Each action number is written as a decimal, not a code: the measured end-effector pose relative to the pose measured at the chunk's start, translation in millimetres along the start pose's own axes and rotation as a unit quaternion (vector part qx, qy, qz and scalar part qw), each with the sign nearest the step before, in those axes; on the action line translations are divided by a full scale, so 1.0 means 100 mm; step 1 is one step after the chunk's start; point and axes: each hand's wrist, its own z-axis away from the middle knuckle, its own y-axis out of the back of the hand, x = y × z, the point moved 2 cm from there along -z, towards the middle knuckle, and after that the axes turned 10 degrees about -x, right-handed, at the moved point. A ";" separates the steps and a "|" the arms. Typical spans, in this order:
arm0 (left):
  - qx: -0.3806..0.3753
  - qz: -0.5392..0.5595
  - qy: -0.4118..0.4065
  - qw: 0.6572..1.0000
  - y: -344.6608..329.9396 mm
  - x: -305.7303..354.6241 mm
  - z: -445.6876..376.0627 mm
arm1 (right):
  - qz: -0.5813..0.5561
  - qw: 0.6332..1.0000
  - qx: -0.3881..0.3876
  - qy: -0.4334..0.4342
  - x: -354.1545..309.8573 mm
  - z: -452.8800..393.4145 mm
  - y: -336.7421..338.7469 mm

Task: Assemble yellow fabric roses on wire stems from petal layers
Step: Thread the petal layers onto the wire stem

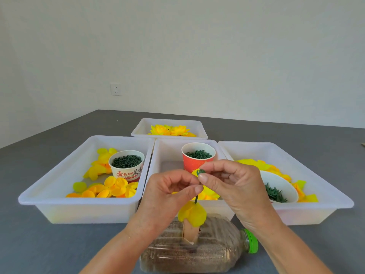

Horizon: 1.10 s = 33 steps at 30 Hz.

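Centrally, yellow petal bud [192, 214] on green wire stem [196, 200], left hand [169, 192] fingers pinching stem, right hand [233, 184] fingers pinching green ring [201, 171]

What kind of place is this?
Probably a plain room set up as a craft workbench: a grey table against a bare wall with a white wall socket, and white plastic trays sorting yellow fabric petals.

You have 4 white trays [79, 206] on the table, 2 paper cups [127, 165] of green parts, 1 white bowl [280, 186], 1 sand-filled bottle [197, 252] lying down, 2 hands [169, 192], and 2 finished yellow roses [169, 130] showing in the far tray.
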 end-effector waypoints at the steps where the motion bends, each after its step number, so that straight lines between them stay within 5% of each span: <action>1: 0.003 -0.001 -0.001 1.000 0.00 -0.01 0.01 | 0.007 1.000 0.001 0.000 0.00 0.01 0.00; 33: 0.026 0.004 -0.005 1.000 0.00 -0.04 -0.02 | 0.098 0.993 0.021 0.059 0.02 0.04 -0.02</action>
